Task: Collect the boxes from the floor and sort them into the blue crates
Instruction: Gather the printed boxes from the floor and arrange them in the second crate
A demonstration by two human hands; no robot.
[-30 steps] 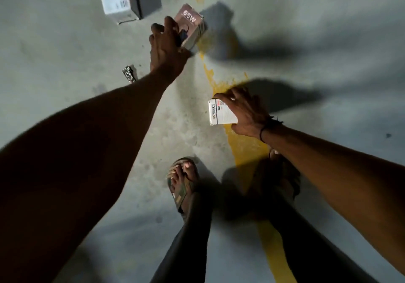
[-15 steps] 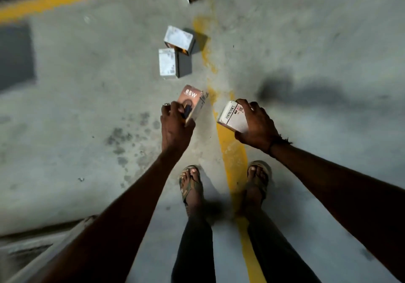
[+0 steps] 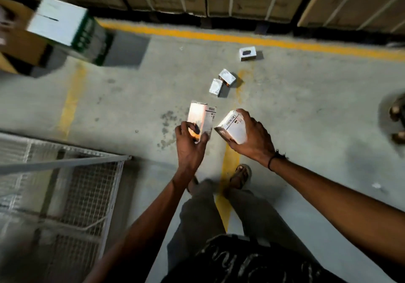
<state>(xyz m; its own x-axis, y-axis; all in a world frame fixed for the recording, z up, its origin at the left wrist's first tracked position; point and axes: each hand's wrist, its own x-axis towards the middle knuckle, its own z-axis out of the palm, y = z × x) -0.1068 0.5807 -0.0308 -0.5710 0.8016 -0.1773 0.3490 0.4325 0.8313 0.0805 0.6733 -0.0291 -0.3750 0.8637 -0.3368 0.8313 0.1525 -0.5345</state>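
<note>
- Left hand [image 3: 190, 142], frame centre: fingers and thumb curled round a pinkish box [image 3: 199, 120], held upright.
- Right hand [image 3: 252, 138], just right of it: grips a white box [image 3: 233, 129], tilted; the two boxes near, not touching.
- Concrete floor [image 3: 306, 111], upper centre: three small white boxes [image 3: 227, 76], two touching, one apart.
- Wire-mesh cage [image 3: 87, 184], lower left.
- Blue crates: not seen.

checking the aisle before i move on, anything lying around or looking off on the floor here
Yes: three small boxes lie loose on the floor, one near the yellow line, two touching at odd angles. Each hand, left and right, holds another box.
</note>
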